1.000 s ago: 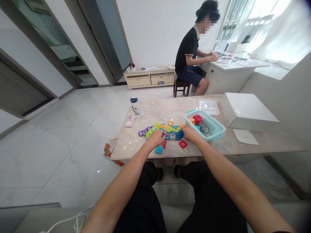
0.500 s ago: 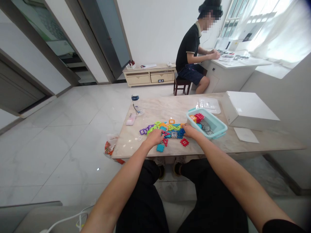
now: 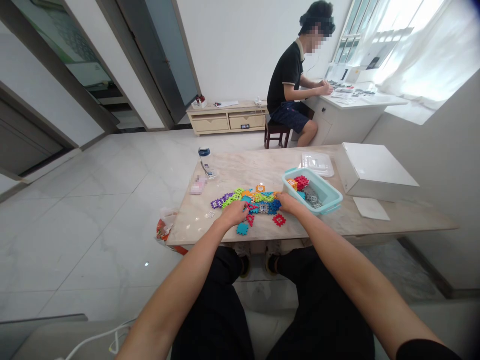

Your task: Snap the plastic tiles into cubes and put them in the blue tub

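Hands unmoved since the earlier frame: we see the left hand curled over the near edge of the tiles on the worktop, the right hand at their end beside the tub. Whether either grip holds a tile, we cannot tell.

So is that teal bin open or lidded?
Open. The bin has nothing on top: red and grey tiles show inside, and a clear lid lies behind it on the table.
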Action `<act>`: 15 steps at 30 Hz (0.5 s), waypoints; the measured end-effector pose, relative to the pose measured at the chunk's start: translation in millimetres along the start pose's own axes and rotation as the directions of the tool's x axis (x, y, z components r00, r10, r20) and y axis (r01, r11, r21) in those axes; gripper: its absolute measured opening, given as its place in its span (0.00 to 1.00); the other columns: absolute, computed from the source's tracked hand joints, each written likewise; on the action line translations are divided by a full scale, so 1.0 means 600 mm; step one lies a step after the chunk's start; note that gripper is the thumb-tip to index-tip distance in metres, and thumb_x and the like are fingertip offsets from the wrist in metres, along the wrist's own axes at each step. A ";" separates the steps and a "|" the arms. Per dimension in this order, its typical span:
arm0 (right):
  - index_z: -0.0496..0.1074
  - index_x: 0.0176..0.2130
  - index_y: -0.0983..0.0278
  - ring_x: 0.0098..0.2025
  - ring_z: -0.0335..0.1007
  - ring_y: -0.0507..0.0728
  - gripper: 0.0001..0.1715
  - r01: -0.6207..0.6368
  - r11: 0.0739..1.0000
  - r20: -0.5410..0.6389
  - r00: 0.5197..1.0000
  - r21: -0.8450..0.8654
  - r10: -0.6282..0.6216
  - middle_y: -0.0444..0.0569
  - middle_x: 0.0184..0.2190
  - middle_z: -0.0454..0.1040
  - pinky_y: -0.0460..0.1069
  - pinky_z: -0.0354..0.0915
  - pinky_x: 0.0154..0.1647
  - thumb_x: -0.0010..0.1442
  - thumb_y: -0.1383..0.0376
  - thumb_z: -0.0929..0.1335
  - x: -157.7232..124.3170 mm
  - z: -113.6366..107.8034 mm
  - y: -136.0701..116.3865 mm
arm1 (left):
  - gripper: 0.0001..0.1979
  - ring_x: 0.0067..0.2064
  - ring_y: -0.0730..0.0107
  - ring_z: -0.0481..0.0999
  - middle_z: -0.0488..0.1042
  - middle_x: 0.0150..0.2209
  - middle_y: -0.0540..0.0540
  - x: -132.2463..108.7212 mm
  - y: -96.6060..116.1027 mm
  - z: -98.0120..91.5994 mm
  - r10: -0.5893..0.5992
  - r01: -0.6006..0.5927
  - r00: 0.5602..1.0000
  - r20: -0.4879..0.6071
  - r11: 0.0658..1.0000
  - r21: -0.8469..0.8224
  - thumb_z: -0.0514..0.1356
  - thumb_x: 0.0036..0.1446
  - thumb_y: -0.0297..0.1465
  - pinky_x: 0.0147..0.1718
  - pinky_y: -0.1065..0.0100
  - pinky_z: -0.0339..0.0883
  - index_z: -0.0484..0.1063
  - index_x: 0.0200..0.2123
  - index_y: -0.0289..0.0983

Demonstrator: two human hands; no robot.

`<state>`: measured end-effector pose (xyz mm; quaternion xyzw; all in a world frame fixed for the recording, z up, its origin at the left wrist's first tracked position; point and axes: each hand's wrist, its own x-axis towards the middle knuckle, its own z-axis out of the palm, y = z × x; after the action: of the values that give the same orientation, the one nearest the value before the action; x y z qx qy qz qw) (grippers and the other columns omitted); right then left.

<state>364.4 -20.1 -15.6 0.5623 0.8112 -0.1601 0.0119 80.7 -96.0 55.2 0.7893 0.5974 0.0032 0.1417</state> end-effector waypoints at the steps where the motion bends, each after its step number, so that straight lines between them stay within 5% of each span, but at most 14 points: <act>1: 0.73 0.61 0.72 0.61 0.78 0.66 0.27 -0.007 1.000 0.001 1.000 -0.001 0.007 0.66 0.58 0.78 0.52 0.70 0.64 0.63 0.74 0.72 -0.001 -0.001 0.000 | 0.13 0.53 0.52 0.82 0.83 0.49 0.39 0.003 0.001 0.002 0.007 -0.007 1.000 -0.004 1.000 -0.018 0.55 0.70 0.37 0.48 0.61 0.73 0.79 0.46 0.41; 9: 0.68 0.67 0.69 0.62 0.76 0.66 0.38 0.049 0.997 -0.033 0.998 0.062 -0.047 0.64 0.59 0.78 0.53 0.69 0.63 0.61 0.67 0.78 -0.026 -0.038 -0.010 | 0.14 0.56 0.52 0.80 0.81 0.53 0.36 0.018 0.039 0.018 0.041 -0.050 0.995 -0.095 0.995 -0.090 0.53 0.73 0.35 0.52 0.59 0.72 0.77 0.51 0.40; 15: 0.66 0.69 0.64 0.56 0.79 0.61 0.42 0.192 0.921 -0.111 0.980 0.339 -0.163 0.56 0.55 0.81 0.53 0.72 0.61 0.61 0.64 0.79 -0.054 -0.076 -0.033 | 0.22 0.52 0.55 0.82 0.83 0.47 0.37 0.040 0.082 0.023 -0.071 0.034 0.995 -0.075 0.910 -0.414 0.46 0.77 0.40 0.55 0.60 0.72 0.78 0.45 0.39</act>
<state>365.5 -43.2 39.1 0.4857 0.8175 -0.2787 -0.1350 136.4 -88.5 49.0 0.7244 0.6100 0.1603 0.2782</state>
